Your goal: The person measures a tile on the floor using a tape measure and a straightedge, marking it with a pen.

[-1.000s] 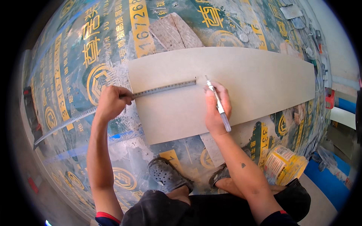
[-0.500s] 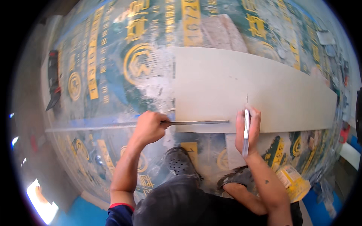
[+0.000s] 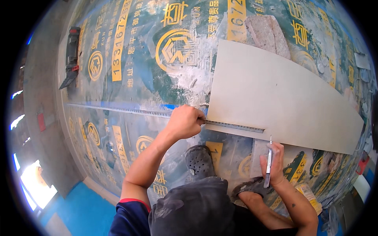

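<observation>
A pale beige flat slab (image 3: 283,94), perhaps a tile, with a curved far edge lies in front of me, right of centre. Across its near left corner lies a long, thin metal ruler (image 3: 236,126), which runs on far to the left over the floor covering. My left hand (image 3: 185,122) is closed around the ruler, by the slab's left edge. In the fingers of my right hand (image 3: 275,159) is a slim silver pen-like tool (image 3: 269,165) with a fine pointed tip. Its tip is at the slab's near edge, just right of the ruler's end; contact cannot be made out.
Green printed sheeting (image 3: 134,90) with white dust covers the floor. A rough stone-like block (image 3: 267,36) lies beyond the slab. At the left stands a dark tool with red parts (image 3: 71,55). A yellow container (image 3: 309,196) is beside my right forearm; my feet are close to the slab.
My right hand has drawn back from over the slab to its near edge, with the pen-like tool. My left hand keeps its grip on the ruler. The whole view has shifted and turned.
</observation>
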Motion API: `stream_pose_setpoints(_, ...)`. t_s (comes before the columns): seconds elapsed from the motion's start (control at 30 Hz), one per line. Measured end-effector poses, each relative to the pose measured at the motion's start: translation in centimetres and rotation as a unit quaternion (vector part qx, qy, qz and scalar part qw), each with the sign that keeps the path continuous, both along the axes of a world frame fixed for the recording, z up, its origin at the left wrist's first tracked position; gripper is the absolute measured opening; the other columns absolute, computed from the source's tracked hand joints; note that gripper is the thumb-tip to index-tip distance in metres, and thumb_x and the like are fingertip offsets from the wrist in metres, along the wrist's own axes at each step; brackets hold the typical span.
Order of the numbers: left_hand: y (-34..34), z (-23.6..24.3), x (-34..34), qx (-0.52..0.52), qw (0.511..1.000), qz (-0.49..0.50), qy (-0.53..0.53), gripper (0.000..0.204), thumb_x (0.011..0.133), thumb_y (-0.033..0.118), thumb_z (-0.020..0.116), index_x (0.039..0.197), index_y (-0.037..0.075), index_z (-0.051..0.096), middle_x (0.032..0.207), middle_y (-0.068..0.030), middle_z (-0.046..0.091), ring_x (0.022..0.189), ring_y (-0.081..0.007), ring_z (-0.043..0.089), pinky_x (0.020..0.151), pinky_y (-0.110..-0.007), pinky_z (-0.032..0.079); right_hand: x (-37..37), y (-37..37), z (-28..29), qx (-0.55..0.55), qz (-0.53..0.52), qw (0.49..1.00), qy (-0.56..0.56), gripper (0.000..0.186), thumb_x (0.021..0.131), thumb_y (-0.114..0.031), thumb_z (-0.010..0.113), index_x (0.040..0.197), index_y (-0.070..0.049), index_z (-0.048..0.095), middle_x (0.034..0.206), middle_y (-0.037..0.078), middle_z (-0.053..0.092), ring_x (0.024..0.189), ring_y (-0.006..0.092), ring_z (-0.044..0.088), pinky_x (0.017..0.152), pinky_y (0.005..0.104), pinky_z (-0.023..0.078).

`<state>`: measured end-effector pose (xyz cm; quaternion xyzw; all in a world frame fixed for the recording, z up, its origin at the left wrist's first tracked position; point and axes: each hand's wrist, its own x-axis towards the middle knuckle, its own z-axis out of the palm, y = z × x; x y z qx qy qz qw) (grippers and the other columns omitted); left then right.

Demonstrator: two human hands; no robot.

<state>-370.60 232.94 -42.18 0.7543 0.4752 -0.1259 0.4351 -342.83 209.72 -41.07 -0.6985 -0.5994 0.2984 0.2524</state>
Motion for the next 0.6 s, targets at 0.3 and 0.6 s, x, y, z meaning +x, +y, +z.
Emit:
stream_pose_setpoints(0.3, 0.02, -0.22, -0.2, 0.0, 1.0, 0.008, -0.014, 0.017, 0.071, 0.008, 0.063, 0.082, 0.01, 0.076, 0.076, -0.0133, 0.07, 0.073, -0.0349, 0.066, 0.067, -0.042, 0.052, -0.05, 0.36, -0.36, 0.025, 0.023, 0.999, -0.027, 0.045, 0.079, -0.013, 0.068, 0.118, 0.002, 0.051, 0.112, 0.023, 0.05, 0.104, 0.0407, 0.051, 0.095, 0.048, 0.042)
stream_pose_setpoints(0.6, -0.05, -0.36, -0.49, 0.004, 1.0, 0.0, -0.013, 0.016, 0.072, 0.007, 0.064, 0.083, 0.01, 0.076, 0.077, -0.0131, 0.07, 0.073, -0.0344, 0.067, 0.068, -0.042, 0.053, -0.64, 0.69, -0.59, 0.02, 0.038, 0.999, -0.031, 0.045, 0.079, -0.009, 0.066, 0.119, 0.001, 0.049, 0.116, 0.025, 0.049, 0.108, 0.0412, 0.05, 0.097, 0.0479, 0.041)
